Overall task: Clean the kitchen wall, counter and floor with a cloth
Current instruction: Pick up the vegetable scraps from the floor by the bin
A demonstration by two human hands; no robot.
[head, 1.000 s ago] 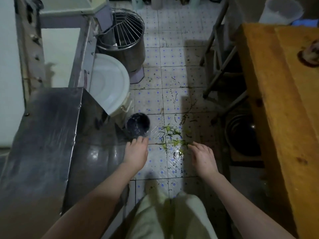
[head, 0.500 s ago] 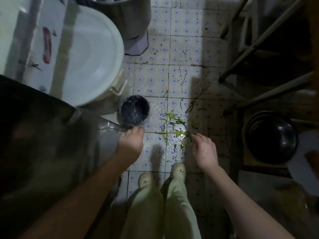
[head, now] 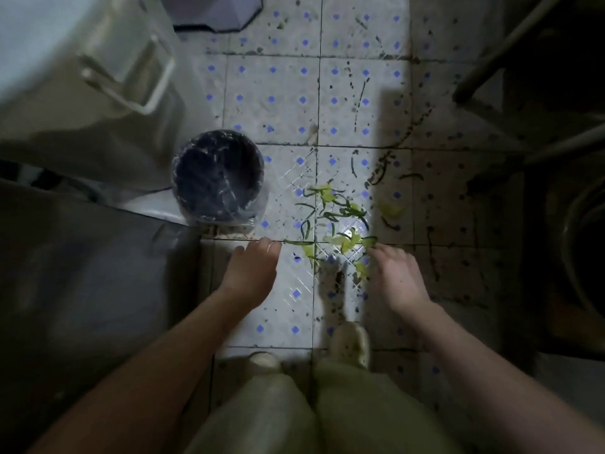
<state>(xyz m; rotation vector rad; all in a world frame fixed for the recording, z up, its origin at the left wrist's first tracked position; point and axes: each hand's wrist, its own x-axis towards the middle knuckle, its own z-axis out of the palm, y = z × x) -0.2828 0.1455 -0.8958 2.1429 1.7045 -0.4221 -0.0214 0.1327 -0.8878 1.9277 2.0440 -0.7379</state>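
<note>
Green vegetable scraps [head: 337, 217] lie scattered on the dirty white floor tiles [head: 271, 99] with blue dots. My left hand [head: 250, 273] reaches down, empty with fingers apart, just below a small dark bin [head: 217, 178] lined with a plastic bag. My right hand [head: 396, 278] is lowered at the near right edge of the scraps, fingers spread, its fingertips at the nearest leaves. No cloth is in view.
A steel counter [head: 82, 290] fills the left side. A large white lidded bucket [head: 82, 77] with a handle stands behind the bin. Metal table legs [head: 491, 60] and a dark round pan [head: 586, 257] are on the right. My feet [head: 348, 342] stand just below the scraps.
The view has dropped much closer to the floor. Both hands have lowered toward the scraps, the right one now reaching their near edge.
</note>
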